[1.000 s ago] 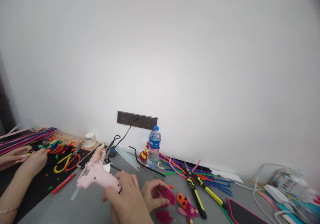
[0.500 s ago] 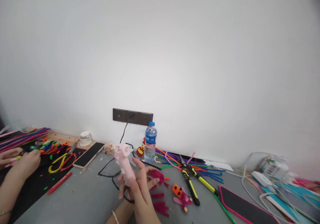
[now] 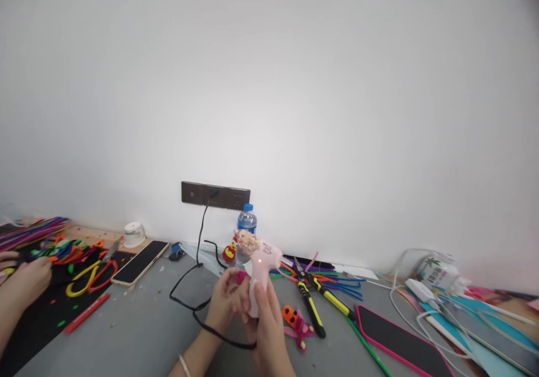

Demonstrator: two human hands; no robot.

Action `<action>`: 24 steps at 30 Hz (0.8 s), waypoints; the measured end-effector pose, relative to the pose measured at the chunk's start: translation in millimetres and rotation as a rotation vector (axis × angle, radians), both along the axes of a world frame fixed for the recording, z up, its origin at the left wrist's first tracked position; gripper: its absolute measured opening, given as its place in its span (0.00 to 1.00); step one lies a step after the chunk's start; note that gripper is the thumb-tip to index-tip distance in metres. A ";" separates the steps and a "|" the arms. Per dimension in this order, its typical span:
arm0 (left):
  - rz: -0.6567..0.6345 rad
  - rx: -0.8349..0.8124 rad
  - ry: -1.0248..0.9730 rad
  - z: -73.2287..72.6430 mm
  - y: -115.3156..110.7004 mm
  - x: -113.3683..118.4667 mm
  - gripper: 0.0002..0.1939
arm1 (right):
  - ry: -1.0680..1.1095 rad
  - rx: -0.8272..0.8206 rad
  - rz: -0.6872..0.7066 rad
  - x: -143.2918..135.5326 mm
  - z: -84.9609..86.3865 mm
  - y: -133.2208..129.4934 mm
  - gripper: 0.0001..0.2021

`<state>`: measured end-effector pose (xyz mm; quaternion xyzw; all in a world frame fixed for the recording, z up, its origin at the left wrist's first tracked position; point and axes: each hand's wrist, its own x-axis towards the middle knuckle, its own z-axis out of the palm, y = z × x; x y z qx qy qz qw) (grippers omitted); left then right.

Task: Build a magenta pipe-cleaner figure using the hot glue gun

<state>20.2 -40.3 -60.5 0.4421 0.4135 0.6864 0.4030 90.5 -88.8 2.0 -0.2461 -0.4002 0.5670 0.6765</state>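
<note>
A pale pink glue gun [image 3: 261, 270] with a small lit red light is upright in my right hand [image 3: 269, 321], whose fingers wrap its handle. Its clumped, crusty tip points left. My left hand [image 3: 225, 304] is closed beside the handle, around a dark pink fuzzy piece [image 3: 241, 277] that shows above the fingers. A black cord [image 3: 223, 340] hangs from the gun's base across my left wrist. Right of my hands lies an orange and pink fuzzy figure [image 3: 298, 326]. Behind the gun stand a water bottle [image 3: 247, 220] and a red and yellow figure [image 3: 229, 251].
Yellow-black pliers [image 3: 311, 307] lie over pipe cleaners [image 3: 345, 287], near a pink-edged phone [image 3: 396, 340]. Another phone [image 3: 141, 262], scissors [image 3: 90, 279] and a red marker [image 3: 87, 313] are left. At far left, another person's hands [image 3: 31, 279] work. White cables [image 3: 416, 321] tangle at right.
The glue gun has moved right and is more upright, now in front of the bottle. My left hand has come up beside it with the dark pink piece. The view has shifted slightly right.
</note>
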 end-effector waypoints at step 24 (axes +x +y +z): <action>-0.115 0.051 -0.145 -11.1 29.5 -23.1 0.15 | -0.003 -0.141 0.504 74.5 -63.1 29.6 0.26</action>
